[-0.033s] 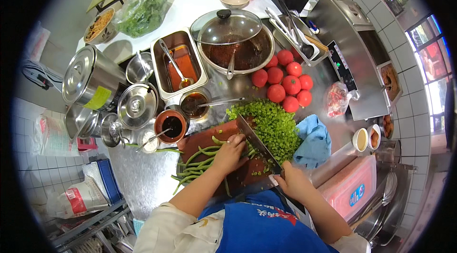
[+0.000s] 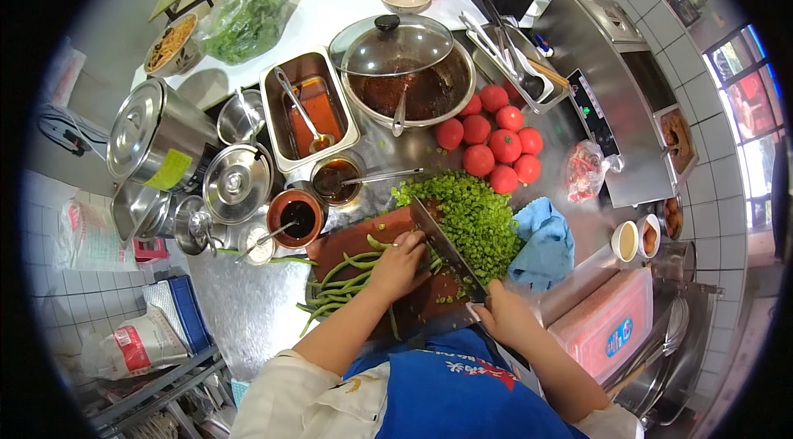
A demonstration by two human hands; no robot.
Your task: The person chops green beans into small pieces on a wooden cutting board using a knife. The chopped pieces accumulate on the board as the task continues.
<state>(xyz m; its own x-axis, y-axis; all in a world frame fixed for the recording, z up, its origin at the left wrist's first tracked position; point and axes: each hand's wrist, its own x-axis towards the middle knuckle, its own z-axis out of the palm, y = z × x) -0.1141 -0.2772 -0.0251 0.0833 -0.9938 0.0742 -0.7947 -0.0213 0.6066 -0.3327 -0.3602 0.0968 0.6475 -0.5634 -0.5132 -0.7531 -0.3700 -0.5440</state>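
Chopping well here calls, I judge, for curled fingertips on the left hand (image 2: 398, 265), knuckles guiding the flat of the blade while the beans are fed forward a little at a time.

Largest under both hands is the stainless counter (image 2: 239, 307), smooth and dully reflective. On it lies the dark reddish wooden cutting board (image 2: 351, 242), flat and rectangular, directly beneath the left hand. Just beyond the blade, away from the person, spreads a mound of chopped green beans (image 2: 472, 218), small bright bits, spilling off the board toward a crumpled blue cloth (image 2: 541, 245) that sits past the right hand. Farther out from that mound sits a cluster of round, glossy red tomatoes (image 2: 496, 135).

The cleaver (image 2: 446, 247), a broad grey steel blade, runs diagonally between the two hands; the right hand (image 2: 505, 317) is closed around its handle at the near end. The left hand presses down, fingers bent, on a bundle of whole green beans (image 2: 340, 284), long, slender and slightly curved, whose tails trail toward that hand's outer side.
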